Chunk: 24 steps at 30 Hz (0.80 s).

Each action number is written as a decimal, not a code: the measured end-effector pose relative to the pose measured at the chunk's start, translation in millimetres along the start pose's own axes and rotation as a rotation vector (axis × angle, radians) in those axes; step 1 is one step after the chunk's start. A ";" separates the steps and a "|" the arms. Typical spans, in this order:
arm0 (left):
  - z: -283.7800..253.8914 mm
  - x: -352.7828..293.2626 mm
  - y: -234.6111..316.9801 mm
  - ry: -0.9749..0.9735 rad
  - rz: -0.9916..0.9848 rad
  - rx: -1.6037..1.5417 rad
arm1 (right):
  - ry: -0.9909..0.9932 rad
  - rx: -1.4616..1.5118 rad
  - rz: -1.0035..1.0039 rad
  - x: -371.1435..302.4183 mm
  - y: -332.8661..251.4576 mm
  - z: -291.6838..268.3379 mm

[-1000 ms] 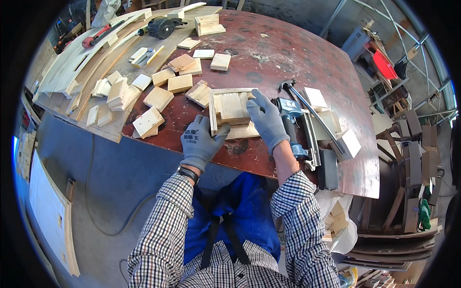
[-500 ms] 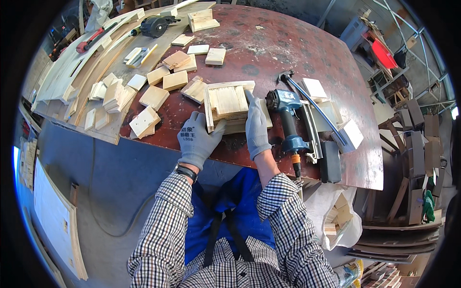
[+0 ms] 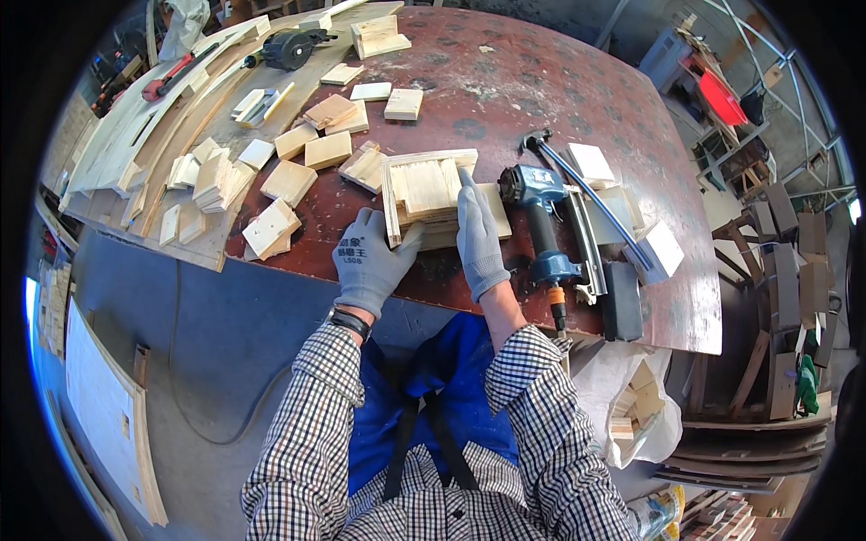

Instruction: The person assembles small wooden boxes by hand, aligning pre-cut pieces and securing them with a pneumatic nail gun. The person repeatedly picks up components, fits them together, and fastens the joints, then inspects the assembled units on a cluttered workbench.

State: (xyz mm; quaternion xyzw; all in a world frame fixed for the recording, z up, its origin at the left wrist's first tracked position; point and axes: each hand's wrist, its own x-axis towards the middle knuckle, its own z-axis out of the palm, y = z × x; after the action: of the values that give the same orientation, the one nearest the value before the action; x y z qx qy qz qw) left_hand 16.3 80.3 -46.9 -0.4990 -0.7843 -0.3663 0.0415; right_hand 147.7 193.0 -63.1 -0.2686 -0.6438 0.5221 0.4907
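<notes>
Both my hands wear grey work gloves and hold a small assembly of light plywood pieces (image 3: pixel 428 187) at the near edge of the red-brown table. My left hand (image 3: pixel 372 260) is closed round its lower left corner, the thumb on the near side. Along its right side my right hand (image 3: pixel 479 242) presses with fingers straight and together; the fingertips reach the upper right corner. Another flat wooden piece (image 3: pixel 496 212) shows just right of that hand. Beside it lies a blue and black pneumatic nail gun (image 3: pixel 543 225), with a blue-handled hammer (image 3: pixel 591 198) across its right side.
Loose wood blocks (image 3: pixel 290 183) lie scattered to the left, beside long boards (image 3: pixel 149 153). A black power tool (image 3: pixel 289 50) sits at the far left. White-faced blocks (image 3: pixel 660 252) and a dark box (image 3: pixel 621 302) stand right. A white sack (image 3: pixel 663 424) of offcuts hangs below the table edge.
Almost nothing differs. My right hand has shifted slightly left along the plywood assembly; my left hand keeps its hold.
</notes>
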 end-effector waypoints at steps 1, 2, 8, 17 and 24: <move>0.2 0.2 -0.3 -0.003 0.001 -0.002 | -0.005 -0.026 -0.037 -0.7 2.8 -1.1; 0.3 0.3 -0.3 -0.005 0.001 -0.004 | -0.012 -0.052 -0.074 -1.2 4.5 -1.2; -0.9 -0.4 -0.8 -0.014 -0.016 0.004 | 0.008 0.007 -0.005 -3.4 -3.5 4.3; 2.8 0.2 -1.0 0.023 0.018 -0.001 | -0.009 -0.078 -0.016 -1.9 1.6 0.2; 0.8 -0.2 -0.1 -0.006 -0.007 0.010 | -0.045 -0.172 0.019 -0.8 3.5 3.8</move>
State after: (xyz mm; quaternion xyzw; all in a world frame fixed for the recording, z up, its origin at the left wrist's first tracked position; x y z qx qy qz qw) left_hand 16.6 80.6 -47.6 -0.4971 -0.7881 -0.3609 0.0405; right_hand 143.9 191.8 -66.6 -0.3040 -0.6945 0.4757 0.4461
